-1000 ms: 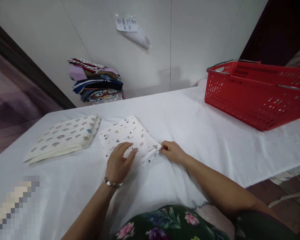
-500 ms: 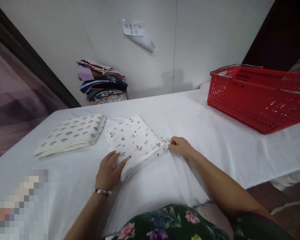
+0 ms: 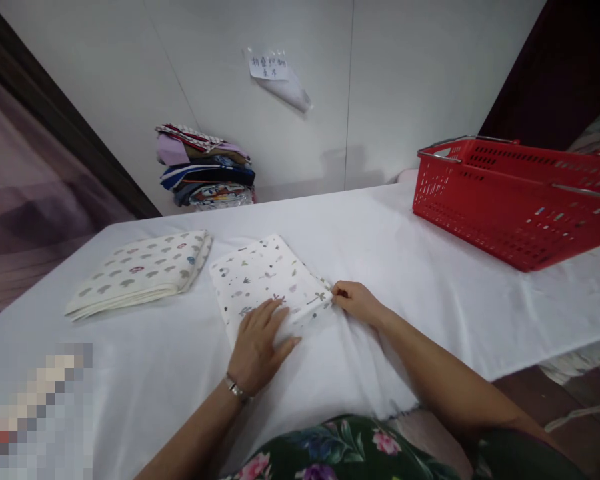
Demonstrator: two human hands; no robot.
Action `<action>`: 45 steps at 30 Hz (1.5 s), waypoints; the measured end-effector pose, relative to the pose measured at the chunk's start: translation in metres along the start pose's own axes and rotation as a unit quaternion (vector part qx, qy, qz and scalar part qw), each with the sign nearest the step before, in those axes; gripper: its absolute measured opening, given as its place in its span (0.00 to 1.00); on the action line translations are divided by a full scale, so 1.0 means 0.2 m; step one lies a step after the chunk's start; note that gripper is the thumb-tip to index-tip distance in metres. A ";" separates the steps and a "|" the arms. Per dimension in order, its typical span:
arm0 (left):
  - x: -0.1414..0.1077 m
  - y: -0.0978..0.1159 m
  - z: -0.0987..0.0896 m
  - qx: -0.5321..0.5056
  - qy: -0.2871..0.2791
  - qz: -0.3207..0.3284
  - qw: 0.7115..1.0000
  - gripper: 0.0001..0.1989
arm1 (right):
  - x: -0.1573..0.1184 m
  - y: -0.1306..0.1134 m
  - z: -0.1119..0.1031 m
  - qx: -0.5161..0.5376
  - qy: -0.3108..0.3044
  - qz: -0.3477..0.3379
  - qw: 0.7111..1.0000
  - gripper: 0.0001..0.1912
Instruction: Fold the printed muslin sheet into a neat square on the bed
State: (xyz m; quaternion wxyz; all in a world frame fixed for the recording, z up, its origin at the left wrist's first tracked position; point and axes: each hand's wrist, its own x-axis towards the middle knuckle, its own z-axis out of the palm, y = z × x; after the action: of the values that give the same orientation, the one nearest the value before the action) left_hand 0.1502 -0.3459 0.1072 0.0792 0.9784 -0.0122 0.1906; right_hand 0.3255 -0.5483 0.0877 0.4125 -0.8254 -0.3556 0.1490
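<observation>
A folded white cloth (image 3: 255,273) with small palm trees and dots lies on the white-covered table in front of me. My left hand (image 3: 263,343) rests on its near edge with the fingers spread flat, hiding that part of the cloth. At the cloth's right corner, my right hand (image 3: 357,301) pinches the fabric between thumb and curled fingers. Left of it lies another folded cloth (image 3: 145,267), cream with grey mushroom-like shapes and a few coloured ones; neither hand touches it.
A red plastic basket (image 3: 510,213) with metal handles stands at the right of the table (image 3: 390,240). Behind the far edge is a stack of folded fabrics (image 3: 207,167) against the wall. A paper sign (image 3: 270,67) hangs there. Sheer curtains (image 3: 40,200) drape at the left.
My left hand has slid right along the near edge of the palm-tree cloth, towards its middle. My right hand keeps its pinch on the corner, shifted very slightly left.
</observation>
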 end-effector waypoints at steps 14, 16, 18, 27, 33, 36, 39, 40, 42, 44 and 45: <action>-0.01 -0.02 0.01 -0.020 -0.008 -0.004 1.000 0.15 | -0.03 -0.09 0.04 -0.018 -0.029 -0.022 0.999 0.03; 0.00 -0.01 0.02 -0.016 -0.008 -0.004 1.000 0.15 | -0.03 -0.09 0.03 -0.044 -0.020 -0.044 0.998 0.03; 0.00 0.01 0.02 -0.013 -0.009 0.001 1.000 0.14 | -0.03 -0.09 0.03 -0.017 -0.024 -0.062 0.998 0.03; 0.02 0.04 0.06 0.002 -0.016 0.037 0.999 0.14 | -0.02 -0.02 0.05 0.068 -0.057 0.007 0.996 0.03; 0.00 0.05 0.04 -0.012 -0.025 0.036 0.999 0.17 | -0.03 -0.08 0.02 0.132 -0.033 0.049 0.989 0.09; 0.03 0.01 0.00 -0.029 -0.011 0.008 0.999 0.18 | -0.04 -0.12 0.04 0.118 -0.026 0.046 0.992 0.16; 0.06 -0.05 -0.03 -0.003 -0.011 -0.026 1.000 0.21 | -0.05 -0.15 0.06 0.037 -0.026 0.020 0.999 0.17; 0.07 -0.07 -0.02 0.012 -0.024 -0.038 0.999 0.22 | -0.05 -0.15 0.06 0.019 -0.023 0.019 0.999 0.16; 0.07 -0.10 0.00 0.034 -0.065 -0.064 0.995 0.24 | -0.04 -0.14 0.07 0.009 -0.021 0.032 0.999 0.14; 0.06 -0.11 0.04 0.037 -0.104 -0.084 0.990 0.25 | -0.03 -0.12 0.07 0.021 -0.026 0.046 0.998 0.14; 0.05 -0.11 0.05 0.033 -0.118 -0.091 0.988 0.26 | -0.03 -0.11 0.07 0.028 -0.027 0.052 0.998 0.14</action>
State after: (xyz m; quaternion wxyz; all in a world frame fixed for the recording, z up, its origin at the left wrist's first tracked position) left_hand 0.1646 -0.3251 0.0990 0.0618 0.9931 0.0739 0.0666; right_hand 0.3031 -0.5356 0.0965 0.4177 -0.8263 -0.3188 0.2027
